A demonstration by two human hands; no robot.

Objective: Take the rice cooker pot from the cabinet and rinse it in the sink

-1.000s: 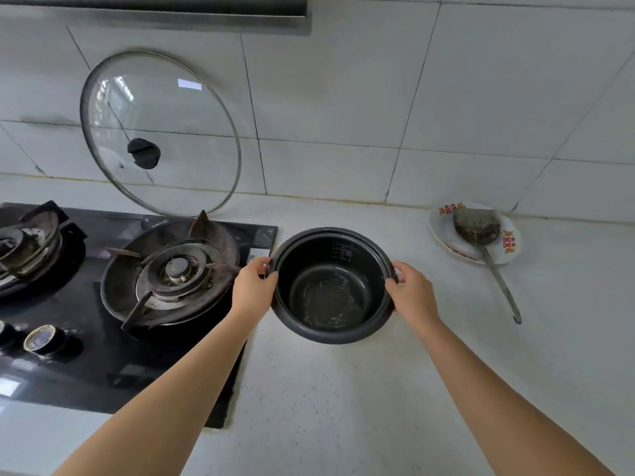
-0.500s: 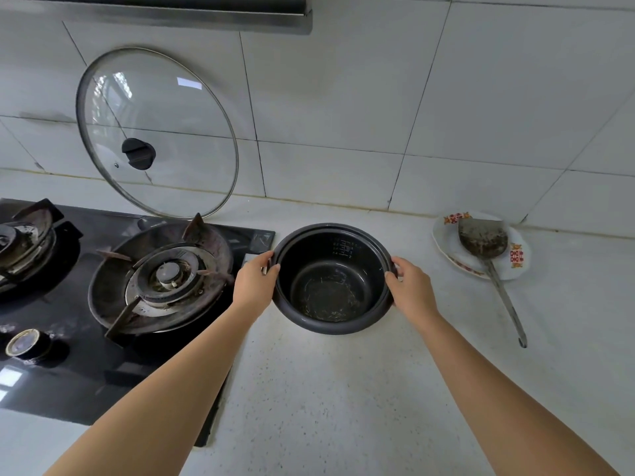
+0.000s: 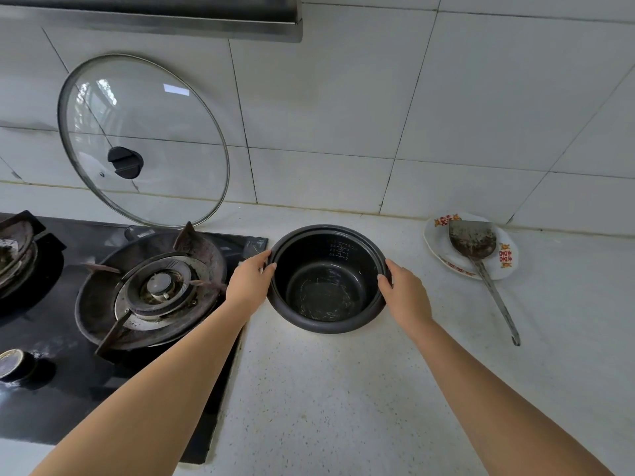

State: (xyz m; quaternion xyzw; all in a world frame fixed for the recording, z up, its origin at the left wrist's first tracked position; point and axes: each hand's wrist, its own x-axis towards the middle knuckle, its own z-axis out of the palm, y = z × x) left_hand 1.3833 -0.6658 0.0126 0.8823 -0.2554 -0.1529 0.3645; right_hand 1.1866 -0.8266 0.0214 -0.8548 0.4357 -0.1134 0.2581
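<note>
Gripping opposite sides of its rim, the left hand and right hand held the rice cooker pot upright on or just above the counter right of the gas stove, so fetching looked done while rinsing remained, no sink being visible.

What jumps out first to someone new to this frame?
The black rice cooker pot at centre, above the white counter, left hand and right hand gripping its rim. Left of it, a glass lid leans against the tiled wall behind the gas burner.
</note>
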